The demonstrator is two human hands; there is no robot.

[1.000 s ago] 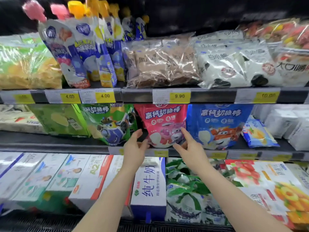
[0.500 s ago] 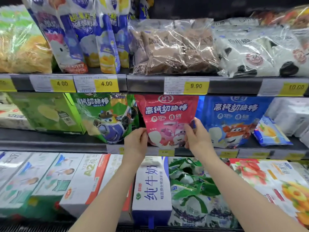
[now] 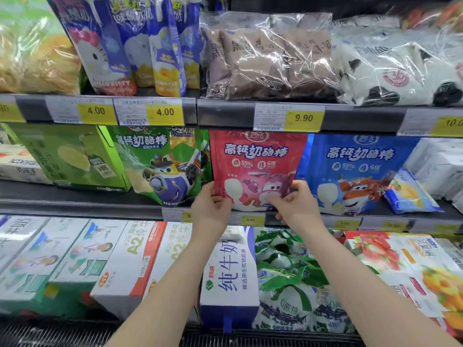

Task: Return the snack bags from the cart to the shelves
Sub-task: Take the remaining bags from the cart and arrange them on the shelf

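A red snack bag [image 3: 255, 159] with a cartoon plane stands upright on the middle shelf [image 3: 75, 204], between a green bag [image 3: 162, 166] and a blue bag [image 3: 355, 169] of the same kind. My left hand [image 3: 210, 209] pinches its lower left corner. My right hand [image 3: 295, 204] grips its lower right edge, fingers over the front. The bag's bottom rests at the shelf's front lip. The cart is out of view.
The top shelf [image 3: 225, 113] carries blue drink pouches [image 3: 140, 46], a clear pack of brown bags [image 3: 268, 56] and a cow-print pack [image 3: 400, 63]. Below my arms sit milk cartons [image 3: 230, 271], green-and-white bags [image 3: 293, 279] and fruit boxes [image 3: 400, 269]. Yellow price tags line the shelf edges.
The view has moved closer and lower. Both hands went from the bag's base to gripping its lower corners, and the red bag now stands straighter in its slot.
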